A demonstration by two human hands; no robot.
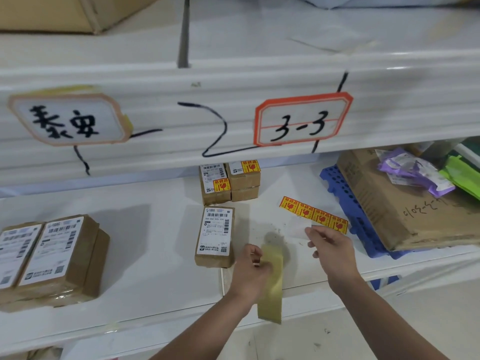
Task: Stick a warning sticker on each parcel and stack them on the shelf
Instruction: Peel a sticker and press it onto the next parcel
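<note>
A brown parcel with a white shipping label lies flat at the middle of the lower shelf; I see no warning sticker on it. My left hand grips a blurred pale yellow backing strip just right of the parcel's near end. A strip of red-and-yellow warning stickers stretches away to the right, and my right hand pinches its translucent near edge. Behind, a small stack of parcels carries warning stickers. Two more labelled parcels sit side by side at the left.
A large cardboard box rests on a blue perforated plastic tray at the right, with purple bags and a green bag on top. The upper shelf's front rail bears handwritten labels. The floor lies below the shelf edge.
</note>
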